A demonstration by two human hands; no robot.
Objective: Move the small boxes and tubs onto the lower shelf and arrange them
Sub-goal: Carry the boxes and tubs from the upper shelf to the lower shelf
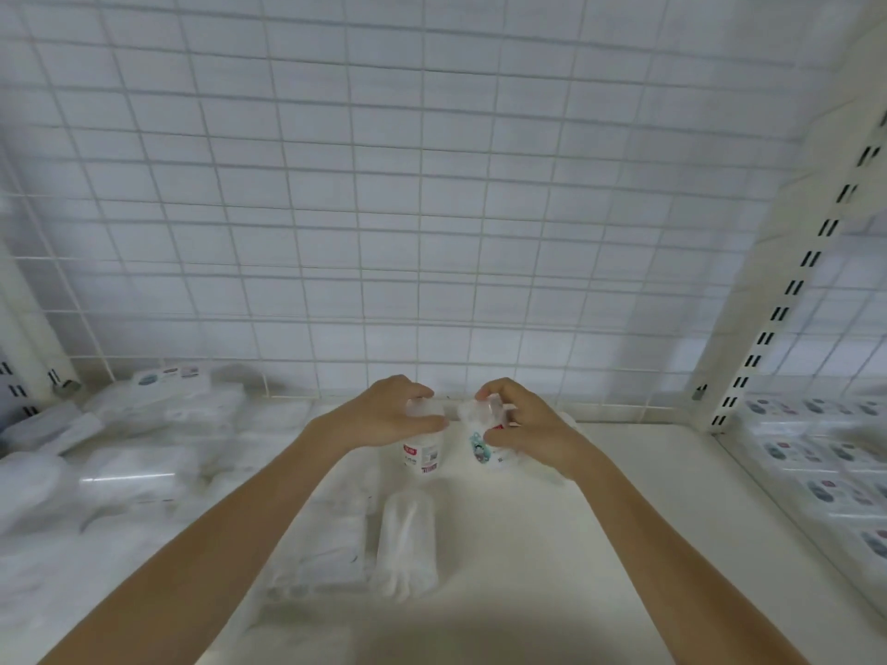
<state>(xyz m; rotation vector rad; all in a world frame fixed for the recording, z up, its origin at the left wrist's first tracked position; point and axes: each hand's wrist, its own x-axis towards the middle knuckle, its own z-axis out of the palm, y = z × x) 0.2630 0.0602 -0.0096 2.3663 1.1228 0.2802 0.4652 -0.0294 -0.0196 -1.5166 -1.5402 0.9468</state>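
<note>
Near the far wire grid (432,208) of the shelf (600,496), the left hand (384,415) grasps one tub (422,455) and the right hand (523,424) another tub (480,446), so the arranging step seems underway; next they probably need setting upright side by side.

A small clear plastic tub with a white label and red print (422,451) stands upright on the white shelf surface (600,520), near the wire grid at the back, its top wrapped by curled fingers. Just beside it on the right, a second clear plastic tub with a teal cartoon sticker (480,441) is also upright, gripped around its lid; the two tubs stand close together, whether touching cannot be told. Nearer the camera, a clear plastic cylinder tub filled with white cotton swabs (407,544) lies on its side, its length running front to back. To the left, blurred clear plastic boxes and packs (144,453) lie heaped on the same shelf
</note>
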